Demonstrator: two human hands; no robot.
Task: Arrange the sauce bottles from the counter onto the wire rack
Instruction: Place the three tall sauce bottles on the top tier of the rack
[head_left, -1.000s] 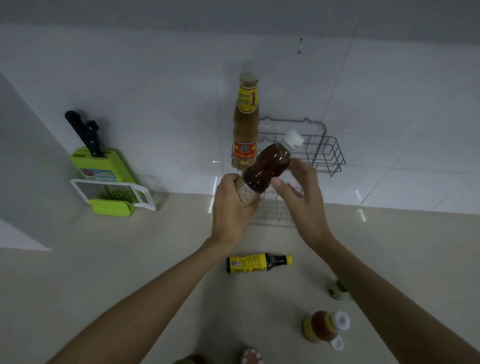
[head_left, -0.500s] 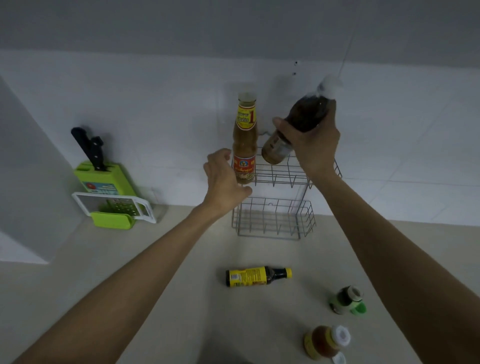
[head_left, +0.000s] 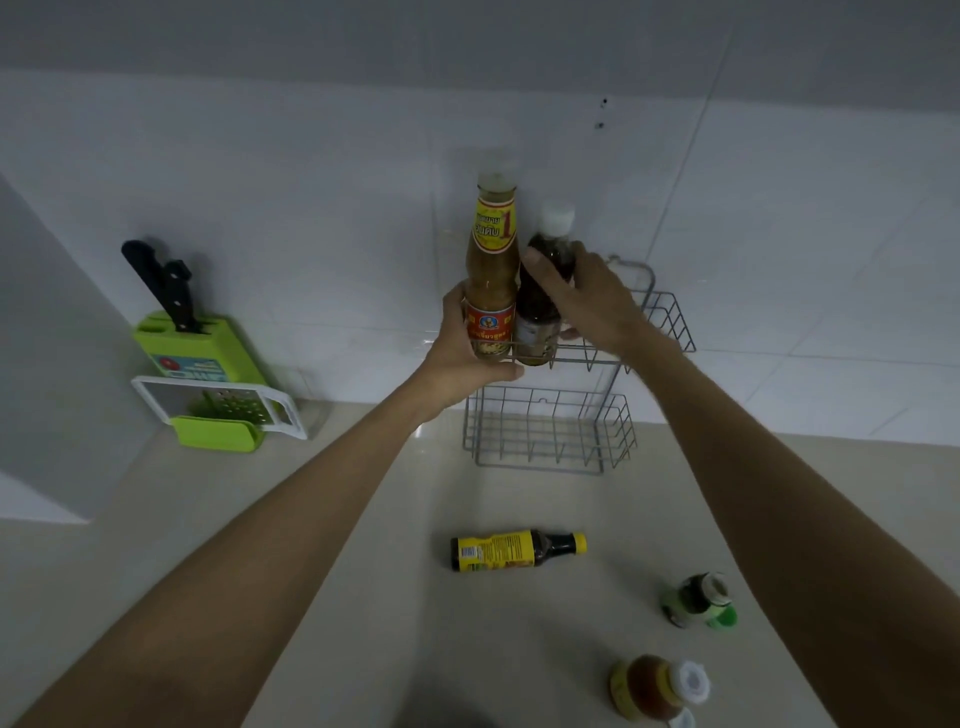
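Observation:
A two-tier wire rack (head_left: 670, 322) stands against the tiled wall. On its upper tier, at the left end, a tall yellow-labelled sauce bottle (head_left: 491, 270) stands upright, and my left hand (head_left: 465, 358) wraps around its base. Right beside it stands a dark bottle with a white cap (head_left: 545, 291), gripped around the middle by my right hand (head_left: 592, 301). On the counter lie a dark bottle with a yellow label (head_left: 514, 550) on its side, a small green-capped bottle (head_left: 698, 600) and an amber bottle with a white cap (head_left: 657, 686).
The rack's lower tier (head_left: 550, 431) holds nothing. A green knife block (head_left: 192, 353) with black-handled knives and a white grater (head_left: 218, 402) stand at the left by the wall. The beige counter (head_left: 363, 597) stretches toward me.
My right hand has lowered the dark white-capped bottle from a tilt above the rack to upright on the upper tier. My left hand closed around the tall bottle's base.

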